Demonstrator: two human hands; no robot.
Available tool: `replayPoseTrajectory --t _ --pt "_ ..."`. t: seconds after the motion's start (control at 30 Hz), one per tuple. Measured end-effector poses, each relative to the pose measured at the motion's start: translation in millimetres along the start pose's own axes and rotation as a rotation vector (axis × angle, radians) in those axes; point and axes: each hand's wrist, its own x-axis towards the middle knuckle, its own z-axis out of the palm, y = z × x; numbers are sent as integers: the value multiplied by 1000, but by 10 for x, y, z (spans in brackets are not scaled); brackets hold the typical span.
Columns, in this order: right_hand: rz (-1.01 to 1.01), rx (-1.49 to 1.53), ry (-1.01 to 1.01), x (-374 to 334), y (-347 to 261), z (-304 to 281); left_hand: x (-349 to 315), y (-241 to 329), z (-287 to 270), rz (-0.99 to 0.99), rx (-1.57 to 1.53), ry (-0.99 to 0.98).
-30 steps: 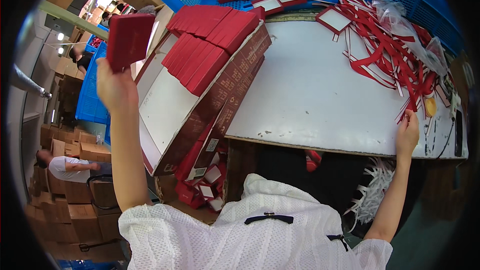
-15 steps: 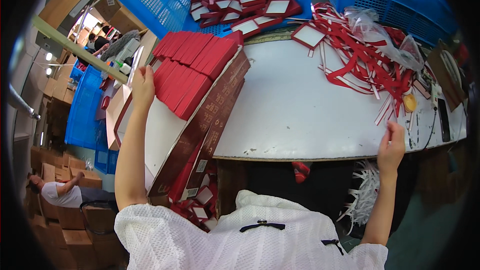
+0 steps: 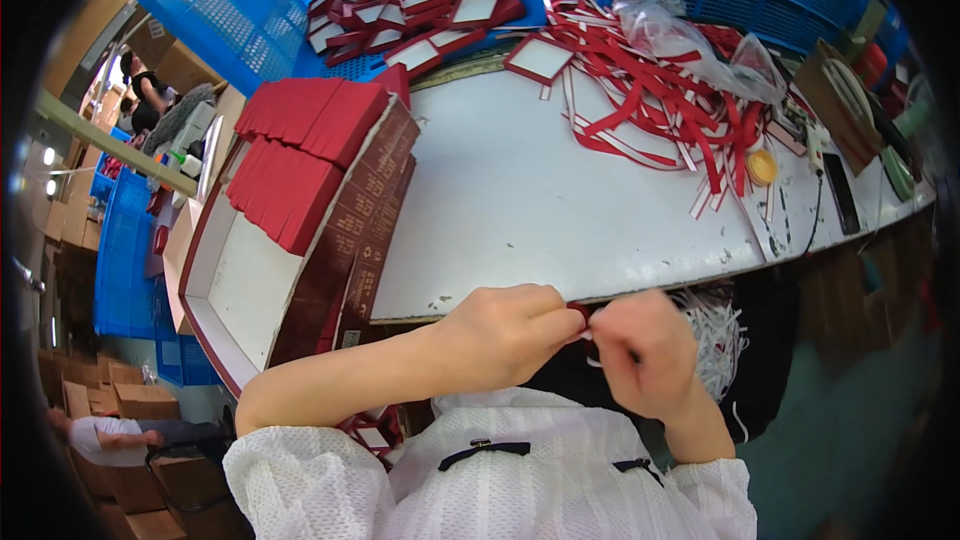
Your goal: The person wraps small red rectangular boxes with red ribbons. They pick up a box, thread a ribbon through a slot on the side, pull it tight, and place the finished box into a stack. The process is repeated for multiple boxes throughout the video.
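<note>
At the near edge of the table (image 3: 480, 210), the left hand (image 3: 505, 333) pinches a small red-and-white strip (image 3: 578, 313) between its fingertips, and the right hand (image 3: 648, 352), blurred, appears closed on the strip's other side; how much of it each covers cannot be told. To the left, a tilted carton (image 3: 350, 240) holds red boxes (image 3: 285, 190) packed upright in two rows at its far end, while its near part is bare, so the filling looks only partly done. Much seems left: loose red trays with white insides (image 3: 475, 8) lie jumbled in the far blue crate (image 3: 215, 15), and many ribbons (image 3: 630, 105) lie tangled at the far right, beside a single white-faced tray (image 3: 540, 58).
</note>
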Motion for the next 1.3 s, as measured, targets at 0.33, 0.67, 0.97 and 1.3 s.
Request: replayPoseTrajectory --t 0.33,0.67,0.97,1.3 --pt "935 642 57 -232 83 -197 236 -96 381 -652 -1151 319" --pt "86 -633 147 -231 297 -133 371 -27 735 -662 -1103 205" --pt "84 -662 55 -388 442 -177 362 -245 885 -297 -341 61" --pt "718 1178 1378 -1729 1168 -1031 -213 -660 769 -696 -1438 772"
